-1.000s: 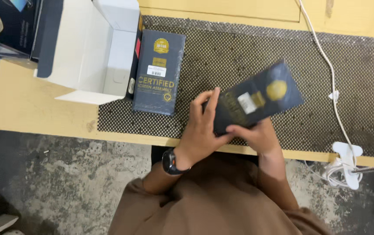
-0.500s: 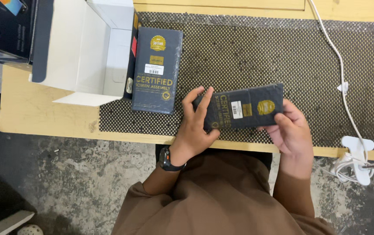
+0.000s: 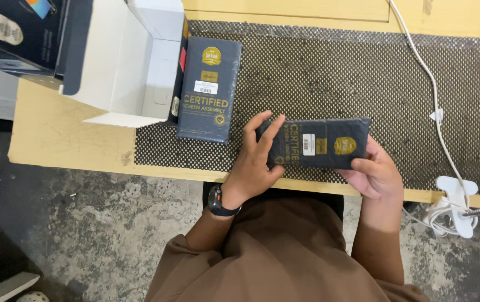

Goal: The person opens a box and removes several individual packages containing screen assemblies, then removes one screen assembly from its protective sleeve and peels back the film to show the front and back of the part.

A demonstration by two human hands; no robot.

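The dark box (image 3: 313, 143) lies lengthwise across the near edge of the mat (image 3: 363, 84), held at both ends. The left hand (image 3: 254, 162) clasps its 9 o'clock end, fingers (image 3: 262, 131) spread over the top face; the right hand (image 3: 377, 173) cups the 3 o'clock end from below, thumb on the lower rim. It looks sealed, so the handling seems at an early stage: nothing is opened and nothing taken out.

Its top face carries gold lettering, a round gold emblem toward 3 o'clock and a small white barcode sticker mid-face. At 10 o'clock a second box (image 3: 209, 89) of the same kind lies flat on the mat, with a gold emblem at its far end and a white sticker below it. Touching that at 9 o'clock stands an open white carton (image 3: 122, 61). A white cable (image 3: 424, 84) runs down the mat at 2 o'clock to a white clamp (image 3: 455, 204).
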